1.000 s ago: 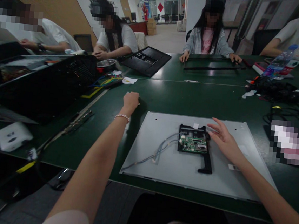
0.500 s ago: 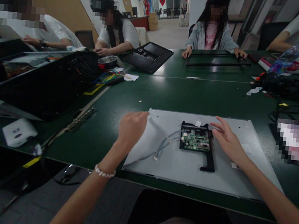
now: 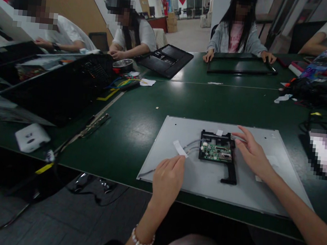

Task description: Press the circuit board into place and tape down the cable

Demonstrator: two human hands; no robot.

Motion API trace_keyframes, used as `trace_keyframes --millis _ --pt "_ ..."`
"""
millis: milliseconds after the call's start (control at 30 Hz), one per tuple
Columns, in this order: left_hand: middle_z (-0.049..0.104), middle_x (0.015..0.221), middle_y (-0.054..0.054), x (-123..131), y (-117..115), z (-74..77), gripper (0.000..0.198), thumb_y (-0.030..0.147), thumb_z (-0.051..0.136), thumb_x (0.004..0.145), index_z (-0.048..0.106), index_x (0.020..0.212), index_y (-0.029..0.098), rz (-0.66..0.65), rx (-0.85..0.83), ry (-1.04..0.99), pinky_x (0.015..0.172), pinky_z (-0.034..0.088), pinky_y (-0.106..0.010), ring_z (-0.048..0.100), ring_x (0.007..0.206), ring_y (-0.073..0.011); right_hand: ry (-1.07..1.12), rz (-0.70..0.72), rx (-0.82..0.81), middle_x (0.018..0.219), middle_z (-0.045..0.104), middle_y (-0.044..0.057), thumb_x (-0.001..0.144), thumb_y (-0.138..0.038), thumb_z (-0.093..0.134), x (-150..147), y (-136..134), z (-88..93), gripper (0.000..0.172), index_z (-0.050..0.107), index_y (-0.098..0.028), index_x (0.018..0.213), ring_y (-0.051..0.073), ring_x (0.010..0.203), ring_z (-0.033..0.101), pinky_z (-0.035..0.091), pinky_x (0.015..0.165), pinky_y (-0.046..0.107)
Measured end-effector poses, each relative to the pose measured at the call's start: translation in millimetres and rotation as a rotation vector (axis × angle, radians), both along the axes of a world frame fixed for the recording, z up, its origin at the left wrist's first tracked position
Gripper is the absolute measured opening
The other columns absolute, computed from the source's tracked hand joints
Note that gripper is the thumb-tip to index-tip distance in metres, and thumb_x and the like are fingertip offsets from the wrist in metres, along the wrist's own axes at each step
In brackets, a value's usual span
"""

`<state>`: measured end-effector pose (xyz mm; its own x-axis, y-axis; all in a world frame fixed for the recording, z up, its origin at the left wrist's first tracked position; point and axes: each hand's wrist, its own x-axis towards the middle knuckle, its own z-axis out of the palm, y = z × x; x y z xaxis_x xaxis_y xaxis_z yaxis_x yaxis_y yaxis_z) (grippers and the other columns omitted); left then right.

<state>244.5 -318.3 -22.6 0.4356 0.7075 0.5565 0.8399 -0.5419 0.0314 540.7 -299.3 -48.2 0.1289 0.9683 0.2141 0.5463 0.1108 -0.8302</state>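
Observation:
A grey metal panel (image 3: pixel 198 183) lies flat on the green table. On it rests a black bracket (image 3: pixel 230 172) with a green circuit board (image 3: pixel 216 152), and thin grey cables (image 3: pixel 193 144) run from the board's left side. My left hand (image 3: pixel 168 175) is closed in a pinch on a white strip (image 3: pixel 180 148), over the cables at the panel's left half. My right hand (image 3: pixel 251 151) has its fingers apart at the bracket's upper right corner. A small white tag (image 3: pixel 219 132) sits on the bracket's top edge.
An open black computer case (image 3: pixel 59 89) and a white box (image 3: pixel 31 137) stand at the left. Across the green table (image 3: pixel 183 97), people handle a black panel (image 3: pixel 166 60) and a black frame (image 3: pixel 242 72). Bottles (image 3: pixel 325 59) and dark cables lie at the right.
My left hand has moved right and down from the panel's upper left corner to the cables, and a white strip now shows in its fingers. My right hand stays by the bracket.

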Motion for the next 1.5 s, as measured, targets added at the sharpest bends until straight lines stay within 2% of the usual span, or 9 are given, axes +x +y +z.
trace_keyframes --millis 167,367,600,800,967,1067,1267,1367,1500 --pt "0.075 0.097 -0.007 8.3 -7.5 -7.6 0.018 0.011 0.054 0.092 0.068 0.101 0.017 0.017 0.002 -0.023 0.081 0.051 -0.034 0.069 0.084 -0.0197 0.006 -0.001 0.015 0.135 0.06 0.012 0.098 -0.045 0.046 -1.1 -1.6 2.1 0.053 0.035 -0.028 0.147 0.03 0.119 0.061 0.045 0.104 0.053" --pt "0.073 0.108 -0.011 8.8 -12.2 -4.9 0.023 0.026 0.055 0.095 0.068 0.112 0.02 0.031 -0.116 -0.093 0.087 0.051 -0.037 0.069 0.097 -0.023 -0.039 0.015 0.061 0.14 0.056 0.013 0.098 -0.043 0.044 -3.3 -5.0 5.9 0.054 0.035 -0.027 0.148 0.032 0.125 0.057 0.046 0.103 0.056" --pt "0.069 0.12 -0.011 6.0 1.2 -3.7 0.029 0.018 0.049 0.096 0.065 0.12 0.017 0.106 -0.098 -0.225 0.096 0.049 -0.039 0.065 0.109 -0.0229 -0.22 0.061 0.162 0.139 0.056 0.011 0.099 -0.041 0.042 -6.8 -7.7 11.4 0.046 0.046 -0.027 0.142 0.031 0.129 0.052 0.041 0.108 0.057" --pt "0.068 0.124 -0.011 14.5 12.3 -7.7 0.028 0.01 0.052 0.09 0.066 0.113 0.017 0.107 -0.253 -0.162 0.104 0.044 -0.047 0.058 0.123 -0.0263 -0.265 0.063 0.191 0.133 0.06 0.012 0.099 -0.04 0.041 -8.5 -8.9 13.6 0.043 0.05 -0.026 0.139 0.031 0.124 0.055 0.043 0.106 0.055" --pt "0.068 0.122 -0.012 13.4 15.2 -13.9 0.026 0.012 0.054 0.09 0.064 0.113 0.019 0.135 -0.341 -0.195 0.108 0.039 -0.049 0.06 0.121 -0.026 -0.337 0.08 0.237 0.135 0.058 0.011 0.099 -0.036 0.041 -8.8 -9.6 17.3 0.042 0.05 -0.027 0.139 0.03 0.128 0.051 0.04 0.109 0.057" --pt "0.069 0.122 -0.011 12.4 14.7 -13.4 0.023 0.014 0.054 0.09 0.064 0.11 0.019 0.133 -0.365 -0.207 0.108 0.039 -0.05 0.062 0.118 -0.0254 -0.425 0.204 0.299 0.139 0.055 0.011 0.098 -0.032 0.043 -17.4 -12.1 25.3 0.041 0.052 -0.026 0.138 0.03 0.136 0.044 0.035 0.114 0.058" --pt "0.069 0.122 -0.009 13.3 13.0 -9.9 0.015 0.013 0.055 0.089 0.064 0.098 0.022 0.145 -0.368 -0.228 0.108 0.036 -0.052 0.062 0.119 -0.0258 -0.601 0.638 0.373 0.142 0.056 0.012 0.098 -0.023 0.045 -56.2 -18.3 45.1 0.039 0.057 -0.018 0.135 0.026 0.141 0.04 0.036 0.115 0.052" --pt "0.069 0.12 -0.01 12.2 14.4 -10.1 0.015 0.012 0.056 0.088 0.063 0.099 0.02 0.127 -0.369 -0.258 0.105 0.04 -0.049 0.064 0.113 -0.0263 -0.715 0.722 0.373 0.14 0.058 0.012 0.097 -0.022 0.047 -75.5 -16.6 47.6 0.038 0.059 -0.016 0.132 0.025 0.138 0.045 0.034 0.117 0.049" --pt "0.072 0.1 -0.009 9.9 16.4 -10.8 0.025 0.011 0.059 0.085 0.061 0.11 0.018 0.132 -0.375 -0.308 0.097 0.047 -0.043 0.067 0.097 -0.025 -0.796 0.788 0.361 0.138 0.061 0.013 0.097 -0.025 0.046 -90.5 -12.4 44.3 0.038 0.061 -0.013 0.129 0.026 0.138 0.044 0.028 0.118 0.051"
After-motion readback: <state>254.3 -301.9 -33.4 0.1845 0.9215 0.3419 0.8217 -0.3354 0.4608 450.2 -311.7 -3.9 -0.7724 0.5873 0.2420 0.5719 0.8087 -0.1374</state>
